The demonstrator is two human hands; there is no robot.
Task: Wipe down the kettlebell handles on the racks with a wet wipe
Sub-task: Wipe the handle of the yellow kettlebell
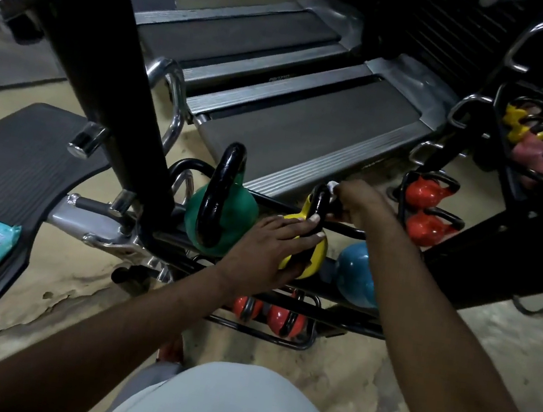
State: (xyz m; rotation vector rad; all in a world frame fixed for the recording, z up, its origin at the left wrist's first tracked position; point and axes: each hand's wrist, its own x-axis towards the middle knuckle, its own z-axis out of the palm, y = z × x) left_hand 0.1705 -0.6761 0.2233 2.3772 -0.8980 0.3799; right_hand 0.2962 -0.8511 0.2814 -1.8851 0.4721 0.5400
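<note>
Left hand [272, 244] lay flat on yellow round kettlebell [314, 260]; right hand [363, 207] pinched white wet wipe [333, 187] against its black handle [319, 202].

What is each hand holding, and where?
The right hand grips a white wet wipe against the top of the black handle of the yellow kettlebell. The left hand presses on that handle's base.

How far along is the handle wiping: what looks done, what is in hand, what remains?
Probably done: the green kettlebell has a glossy, perhaps wet, handle. In hand: the left hand rests on the yellow kettlebell while the right hand holds a wipe to its handle top. Left: the blue kettlebell and red kettlebells show no sign of wiping.
</note>
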